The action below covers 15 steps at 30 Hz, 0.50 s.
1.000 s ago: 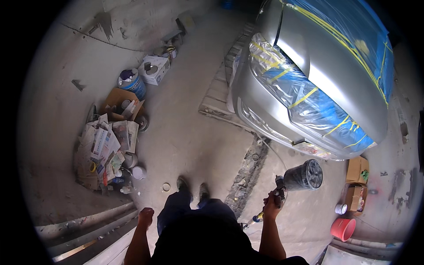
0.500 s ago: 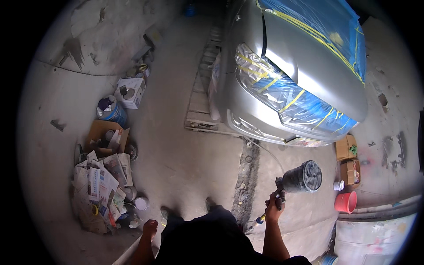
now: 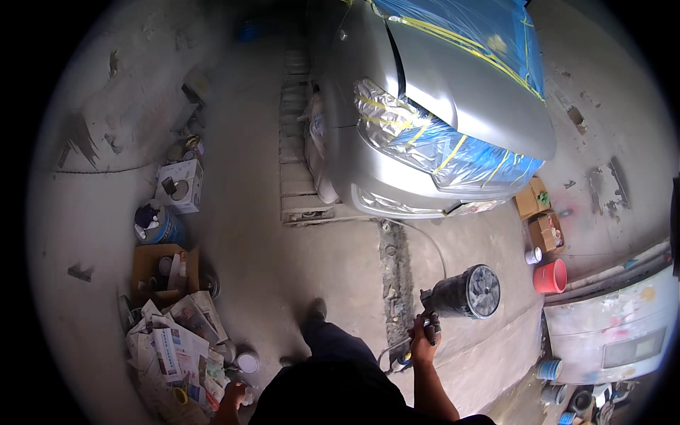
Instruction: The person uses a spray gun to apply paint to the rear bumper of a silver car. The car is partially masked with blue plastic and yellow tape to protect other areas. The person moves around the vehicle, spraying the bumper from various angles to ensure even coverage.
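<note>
My right hand [image 3: 423,343] is wrapped round the grip of a dark spray gun [image 3: 427,300] with a large black cup [image 3: 453,296] at its front. A hose hangs from the gun. Low at the left, my left hand [image 3: 232,395] has its fingers curled in, with nothing plainly held. A small pale object shows right beside it, and a pile of newspapers [image 3: 166,350] lies nearest on that side. Ahead stands a silver car [image 3: 489,117], its lamps and front opening masked with foil and blue plastic film [image 3: 453,145] under yellow tape.
A channel [image 3: 397,283] of rough, dark floor runs toward the car. At the left are an open cardboard box [image 3: 152,258], a blue pail [image 3: 164,228] and a white box [image 3: 190,198]. On the right stand cartons [image 3: 533,200], a red bucket [image 3: 545,278] and a pale panel [image 3: 602,319].
My view has shifted right and one foot has stepped forward, so the car now sits further left. My right hand still holds the spray gun; my left hand has swung down and back.
</note>
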{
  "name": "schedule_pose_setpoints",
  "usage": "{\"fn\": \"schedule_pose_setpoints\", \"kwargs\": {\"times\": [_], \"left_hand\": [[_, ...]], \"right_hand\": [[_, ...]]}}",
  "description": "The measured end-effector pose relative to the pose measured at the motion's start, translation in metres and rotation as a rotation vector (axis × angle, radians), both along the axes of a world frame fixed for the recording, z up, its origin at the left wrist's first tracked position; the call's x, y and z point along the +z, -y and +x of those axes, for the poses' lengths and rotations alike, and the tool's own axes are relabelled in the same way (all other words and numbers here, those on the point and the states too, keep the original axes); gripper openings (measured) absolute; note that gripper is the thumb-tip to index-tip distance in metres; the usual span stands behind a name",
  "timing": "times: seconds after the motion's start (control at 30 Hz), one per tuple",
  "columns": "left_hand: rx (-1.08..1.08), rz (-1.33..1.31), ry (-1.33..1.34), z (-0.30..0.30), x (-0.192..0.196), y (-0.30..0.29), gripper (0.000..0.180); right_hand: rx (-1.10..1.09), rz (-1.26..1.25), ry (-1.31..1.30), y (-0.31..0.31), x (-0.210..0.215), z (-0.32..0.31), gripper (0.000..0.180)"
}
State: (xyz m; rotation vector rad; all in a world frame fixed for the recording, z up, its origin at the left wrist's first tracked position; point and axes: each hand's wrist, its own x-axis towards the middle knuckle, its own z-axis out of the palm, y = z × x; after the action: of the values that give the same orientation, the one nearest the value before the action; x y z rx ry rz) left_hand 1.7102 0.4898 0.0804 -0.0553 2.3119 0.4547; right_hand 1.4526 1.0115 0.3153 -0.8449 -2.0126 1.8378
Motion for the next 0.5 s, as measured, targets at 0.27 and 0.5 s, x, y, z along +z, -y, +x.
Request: {"fn": "schedule_pose_setpoints", "kwargs": {"times": [0.27,0.5], "left_hand": [[0.09,0.043,-0.282,-0.179,0.03,0.024,0.022],[0.672,0.311,-0.137,-0.31,0.087,0.02,0.027]], "right_hand": [[-0.078,-0.131,0.035,0.037,-0.002,-0.072,0.015],[-0.138,-0.031,0.039,0.06,0.011,-0.093,0.014]]}}
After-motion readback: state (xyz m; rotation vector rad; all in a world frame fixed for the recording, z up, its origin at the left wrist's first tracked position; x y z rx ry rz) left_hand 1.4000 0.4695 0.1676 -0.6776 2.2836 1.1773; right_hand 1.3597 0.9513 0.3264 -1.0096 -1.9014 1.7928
